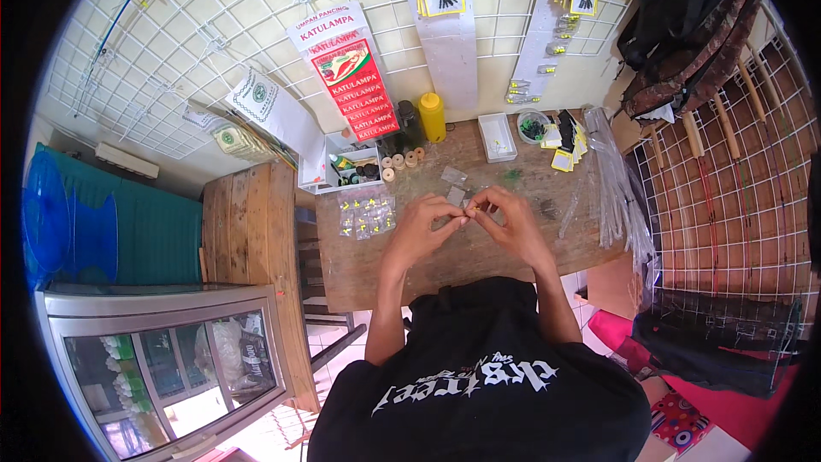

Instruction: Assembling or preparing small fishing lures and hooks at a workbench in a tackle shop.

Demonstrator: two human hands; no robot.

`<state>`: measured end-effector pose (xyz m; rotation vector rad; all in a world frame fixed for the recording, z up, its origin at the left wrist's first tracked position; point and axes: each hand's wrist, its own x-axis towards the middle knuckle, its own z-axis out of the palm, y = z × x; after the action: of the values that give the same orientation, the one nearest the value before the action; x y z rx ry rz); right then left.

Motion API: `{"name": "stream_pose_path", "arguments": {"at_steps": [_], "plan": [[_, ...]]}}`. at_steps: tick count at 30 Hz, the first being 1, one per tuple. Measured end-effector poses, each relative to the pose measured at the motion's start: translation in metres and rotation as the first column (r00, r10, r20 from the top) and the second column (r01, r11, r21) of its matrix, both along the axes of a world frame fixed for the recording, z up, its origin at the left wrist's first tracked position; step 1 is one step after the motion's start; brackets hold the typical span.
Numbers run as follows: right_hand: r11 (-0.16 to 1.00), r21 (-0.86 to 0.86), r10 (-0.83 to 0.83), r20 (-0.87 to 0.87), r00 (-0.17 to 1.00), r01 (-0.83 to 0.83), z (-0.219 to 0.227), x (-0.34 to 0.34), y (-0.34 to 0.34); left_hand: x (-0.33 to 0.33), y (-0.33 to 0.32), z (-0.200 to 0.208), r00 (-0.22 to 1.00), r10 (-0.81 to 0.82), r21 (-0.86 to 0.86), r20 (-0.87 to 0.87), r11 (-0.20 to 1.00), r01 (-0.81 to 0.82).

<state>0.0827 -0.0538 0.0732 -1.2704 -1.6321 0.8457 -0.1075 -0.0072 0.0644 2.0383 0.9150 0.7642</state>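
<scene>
My left hand (423,227) and my right hand (510,221) meet over the middle of the wooden table (385,269). Thumbs and forefingers are pinched together, their tips almost touching. Whatever lies between them is tiny, with a hint of yellow, and I cannot make it out. Just beyond the fingertips lie small clear plastic bags (454,175). Left of my left hand, several small clear packets (366,216) with yellow pieces inside are laid out in rows.
Along the back stand a white box of bottles (342,173), wooden spools (399,162), a yellow bottle (432,117), a white tray (498,139) and a round tub (534,126). Long clear plastic sleeves (611,188) hang over the right edge. A glass-fronted cabinet (167,368) is at left.
</scene>
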Motion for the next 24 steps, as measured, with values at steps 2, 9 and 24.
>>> {"name": "stream_pose_path", "arguments": {"at_steps": [2,9,24], "plan": [[1.000,0.022,-0.018,0.004,1.000,0.018,0.000,-0.001,-0.001,0.001,-0.001,0.007,0.999,0.016,-0.004,-0.030,1.000,-0.016],[0.998,0.011,-0.067,0.014,0.998,0.066,-0.001,-0.002,-0.004,-0.007,-0.002,0.023,0.989,0.070,-0.076,-0.131,0.994,-0.080],[0.999,-0.007,0.036,0.011,0.999,-0.036,-0.013,-0.002,-0.006,-0.017,0.002,0.028,0.989,0.006,0.068,-0.144,0.998,0.004]]}}
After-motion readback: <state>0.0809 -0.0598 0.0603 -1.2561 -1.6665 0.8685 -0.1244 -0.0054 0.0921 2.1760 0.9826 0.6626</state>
